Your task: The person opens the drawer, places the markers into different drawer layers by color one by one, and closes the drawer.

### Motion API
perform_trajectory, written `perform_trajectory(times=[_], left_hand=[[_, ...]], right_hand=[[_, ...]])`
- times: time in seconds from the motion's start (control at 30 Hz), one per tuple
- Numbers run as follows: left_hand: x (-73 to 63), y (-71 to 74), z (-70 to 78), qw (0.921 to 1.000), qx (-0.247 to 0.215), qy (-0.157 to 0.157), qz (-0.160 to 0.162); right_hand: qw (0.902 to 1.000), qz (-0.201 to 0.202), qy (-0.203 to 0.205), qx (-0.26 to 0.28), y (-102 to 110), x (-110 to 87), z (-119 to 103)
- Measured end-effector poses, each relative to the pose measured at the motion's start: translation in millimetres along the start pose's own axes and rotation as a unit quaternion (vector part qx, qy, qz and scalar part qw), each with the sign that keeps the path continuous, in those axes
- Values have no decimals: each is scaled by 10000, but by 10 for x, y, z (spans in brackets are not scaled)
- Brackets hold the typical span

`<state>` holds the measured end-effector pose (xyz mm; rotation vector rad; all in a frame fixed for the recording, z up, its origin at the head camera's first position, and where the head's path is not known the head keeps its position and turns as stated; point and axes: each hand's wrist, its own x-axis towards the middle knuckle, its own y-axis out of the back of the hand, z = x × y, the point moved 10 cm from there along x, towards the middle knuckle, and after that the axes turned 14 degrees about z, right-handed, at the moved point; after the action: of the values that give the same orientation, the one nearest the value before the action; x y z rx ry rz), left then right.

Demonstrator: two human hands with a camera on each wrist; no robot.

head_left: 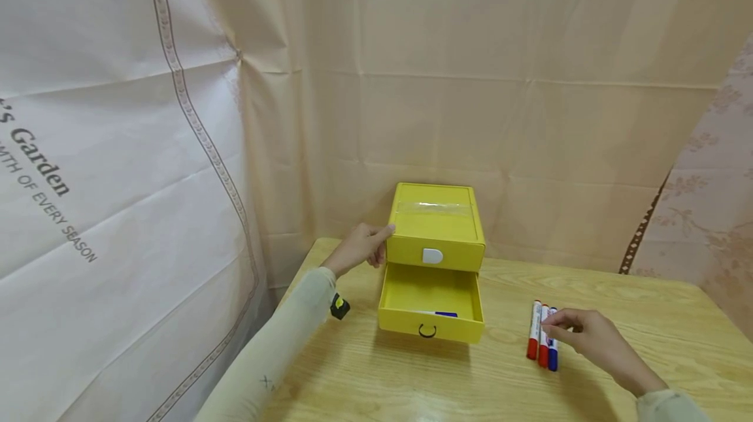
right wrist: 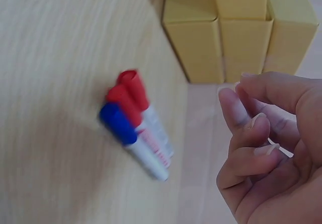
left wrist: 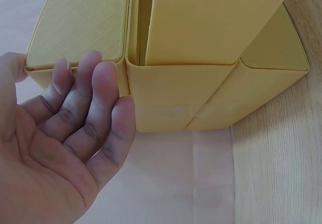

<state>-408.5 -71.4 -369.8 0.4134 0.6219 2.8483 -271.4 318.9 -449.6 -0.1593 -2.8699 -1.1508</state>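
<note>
A yellow drawer box (head_left: 435, 219) stands on the table with its lower drawer (head_left: 432, 327) pulled out. Inside that drawer lies a white marker with a blue cap (head_left: 446, 314). My left hand (head_left: 360, 247) holds the box's upper left edge, thumb on top and bent fingers against the side wall; the left wrist view shows the fingertips (left wrist: 104, 75) at that wall. At the right, my right hand (head_left: 594, 337) hovers beside a row of two red-capped markers (head_left: 534, 330) and a blue-capped marker (head_left: 553, 360). Its fingers are loosely bent, with nothing visible in them.
A small black and yellow object (head_left: 339, 306), perhaps a tape measure, lies left of the box near my left sleeve. The wooden table (head_left: 412, 383) ends at beige cloth (head_left: 423, 115) behind. White printed cloth (head_left: 117, 180) hangs along the left.
</note>
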Motion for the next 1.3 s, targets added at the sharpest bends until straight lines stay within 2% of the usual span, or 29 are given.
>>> perform_trajectory(times=[0.43,0.6,0.67,0.8,1.03,1.3], left_hand=[[4,21,-16,10000,4,11,42],[7,25,-11,10000,-20,-6,47],[8,24,-6,10000,-31,-13,41],[6,19,1,10000,-32,-23,20],[-3,12,-3,10000,19,-41,14],[0,-7,-3,10000,31,-9,5]], right_hand=[[9973,124,-457,-569,48,-54,528],[9952,242,-539,-778,26,-68,657],[9944,224,-734,-720,2,-81,706],[9930,218,-1001,-592,-54,-92,764],[9914,255,-951,-863,-138,-84,766],[9900,90,-1135,-836,-188,-74,820]])
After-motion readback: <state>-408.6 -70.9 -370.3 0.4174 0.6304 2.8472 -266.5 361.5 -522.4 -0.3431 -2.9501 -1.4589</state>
